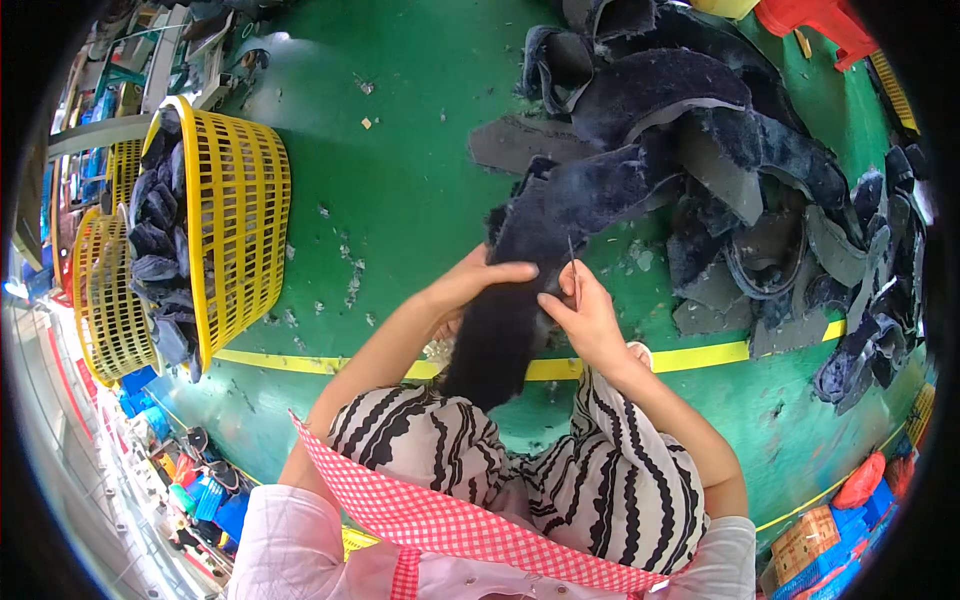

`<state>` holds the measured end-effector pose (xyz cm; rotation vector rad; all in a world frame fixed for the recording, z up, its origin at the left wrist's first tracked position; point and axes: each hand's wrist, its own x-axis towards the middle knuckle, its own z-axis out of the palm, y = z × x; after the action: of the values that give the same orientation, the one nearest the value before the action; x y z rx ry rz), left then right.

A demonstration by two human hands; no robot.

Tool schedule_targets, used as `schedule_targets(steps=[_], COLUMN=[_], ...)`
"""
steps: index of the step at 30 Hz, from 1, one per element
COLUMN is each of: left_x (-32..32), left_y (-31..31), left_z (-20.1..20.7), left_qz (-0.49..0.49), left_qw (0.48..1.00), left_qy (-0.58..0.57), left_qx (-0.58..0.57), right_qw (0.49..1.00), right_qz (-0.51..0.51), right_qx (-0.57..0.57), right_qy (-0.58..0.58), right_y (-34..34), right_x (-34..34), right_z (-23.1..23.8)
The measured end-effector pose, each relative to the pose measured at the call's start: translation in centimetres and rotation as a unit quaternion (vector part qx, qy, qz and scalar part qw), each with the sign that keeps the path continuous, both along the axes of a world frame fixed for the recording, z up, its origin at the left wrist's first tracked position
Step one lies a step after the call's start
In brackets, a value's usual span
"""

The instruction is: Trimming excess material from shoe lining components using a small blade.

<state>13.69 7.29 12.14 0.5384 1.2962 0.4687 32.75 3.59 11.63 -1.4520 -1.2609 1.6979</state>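
Note:
A long strip of dark navy, fuzzy-faced material point(508, 300) runs from the pile down over my knee. My left hand point(487, 277) grips its left edge, thumb lying on top and fingers beneath. Close to the strip's right edge, my right hand point(588, 312) is closed around a thin, pointed metal tool point(573, 262). The tool's tip points away from me, against the strip. My fingers hide its lower part, so its exact kind is unclear.
A heap of navy and grey pieces point(690, 120) spreads over the green floor point(390, 200) ahead and right. At left, a yellow basket point(240, 200) lies tipped with dark pieces inside. A red plastic stool point(825, 25) is at far right; a cardboard box point(805, 538) sits lower right.

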Motion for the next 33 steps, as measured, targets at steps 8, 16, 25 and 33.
schedule_targets(steps=[8, 16, 25, 33], left_x=[-2.3, -1.8, -2.0, -3.1], left_y=[-0.9, -0.8, -0.8, -1.2], left_z=[0.0, 0.7, 0.5, 0.8], left_qz=[0.031, 0.034, 0.018, 0.071], left_qw=[0.994, 0.994, 0.996, 0.997], left_qy=[-0.061, -0.087, -0.072, -0.007], left_qx=[-0.087, -0.052, -0.053, -0.043], right_qw=[0.973, 0.967, 0.939, 0.942], right_qz=[-0.043, -0.033, -0.021, -0.289], right_qx=[-0.217, -0.222, -0.289, -0.167], right_qy=[0.057, 0.119, 0.183, 0.023], right_y=[2.1, 3.5, 3.0, 3.0], right_x=[3.6, 3.2, 3.1, 5.1], right_z=[0.2, -0.4, -0.6, -2.5])
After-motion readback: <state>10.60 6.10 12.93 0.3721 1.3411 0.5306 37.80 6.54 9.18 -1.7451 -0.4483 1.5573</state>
